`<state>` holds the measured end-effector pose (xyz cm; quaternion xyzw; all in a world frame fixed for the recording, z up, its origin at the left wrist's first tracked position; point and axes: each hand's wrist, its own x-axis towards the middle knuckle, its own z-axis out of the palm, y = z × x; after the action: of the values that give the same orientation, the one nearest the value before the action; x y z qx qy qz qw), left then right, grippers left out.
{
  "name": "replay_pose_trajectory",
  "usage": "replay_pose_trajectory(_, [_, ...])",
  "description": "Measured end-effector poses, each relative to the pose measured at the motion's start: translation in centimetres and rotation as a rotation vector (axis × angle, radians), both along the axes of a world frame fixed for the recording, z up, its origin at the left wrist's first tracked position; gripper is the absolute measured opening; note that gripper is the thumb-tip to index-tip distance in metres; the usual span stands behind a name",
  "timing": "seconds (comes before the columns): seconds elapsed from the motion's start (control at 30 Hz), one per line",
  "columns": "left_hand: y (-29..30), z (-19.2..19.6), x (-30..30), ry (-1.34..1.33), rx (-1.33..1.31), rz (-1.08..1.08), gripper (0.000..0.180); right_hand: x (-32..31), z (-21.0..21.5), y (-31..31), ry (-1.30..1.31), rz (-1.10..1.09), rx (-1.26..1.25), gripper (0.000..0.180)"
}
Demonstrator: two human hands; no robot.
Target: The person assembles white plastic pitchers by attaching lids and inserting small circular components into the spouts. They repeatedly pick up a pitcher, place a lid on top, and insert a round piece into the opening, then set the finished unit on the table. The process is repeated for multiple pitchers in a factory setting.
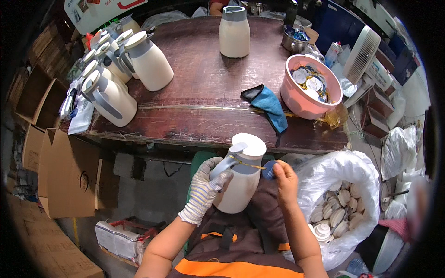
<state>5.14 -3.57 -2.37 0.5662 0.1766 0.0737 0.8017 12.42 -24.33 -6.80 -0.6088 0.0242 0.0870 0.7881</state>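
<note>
Clearly, in the head view the cream jug [241, 178] with its grey collar and handle stands on the person's lap, just below the near edge of the dark wooden table [204, 83]. The gloved left hand [206, 187] is closed around the grey handle and the jug's side, so it holds the jug steady. The bare right hand [283, 178] pinches a small blue round tag [269, 170] between the fingertips; a thin yellow cord [245, 163] runs from this tag to the handle.

I judge the jug to be stiff and smooth, probably a little slippery, and not heavy if it is empty. If there is a glass liner inside, I cannot see it, so it should be treated as fragile. The handle, and the body under it, look like the safest places to hold. The cord is thin and soft, and the tag is light.

On the table's left side stands a group of similar jugs [116, 69], and one more jug [234, 31] is at the far edge. A blue cloth [269, 105] lies near a pink bowl [313, 88] of round tags. At the right, beside the lap, a white bag [352, 171] holds cream caps. Cardboard boxes [65, 180] stand at the left. Nothing stands between the hands and the jug.
</note>
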Motion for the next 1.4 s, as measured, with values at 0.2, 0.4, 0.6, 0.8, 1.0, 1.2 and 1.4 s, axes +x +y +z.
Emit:
replay_pose_trajectory(0.2, [1.1,1.5,0.1,0.007,0.291,-0.050,0.042,-2.0,2.4,1.7,0.021,0.372,0.161,0.019])
replay_pose_trajectory(0.4, [1.0,2.3,-0.3,0.083,0.435,-0.112,0.039,-2.8,3.2,0.9,-0.182,0.490,-0.180,0.021])
replay_pose_trajectory(0.6, [1.7,1.6,0.5,0.048,0.487,-0.233,0.044,-4.6,4.0,1.1,-0.260,0.510,-0.422,0.025])
replay_pose_trajectory(0.8, [1.6,2.3,0.3,0.020,0.506,-0.226,0.043,-4.7,3.9,0.7,-0.183,0.538,-0.227,0.024])
replay_pose_trajectory(1.0, [3.3,2.6,0.3,0.042,0.358,-0.097,0.044,-3.0,2.6,-1.5,0.045,0.663,0.069,0.028])
replay_pose_trajectory(1.2, [3.4,3.4,-0.4,0.095,0.262,-0.072,0.041,-3.6,1.9,-1.2,-0.117,0.651,-0.089,0.030])
replay_pose_trajectory(1.4, [3.8,3.9,-0.9,0.056,0.173,-0.122,0.037,-5.3,1.6,-1.6,-0.227,0.703,-0.215,0.027])
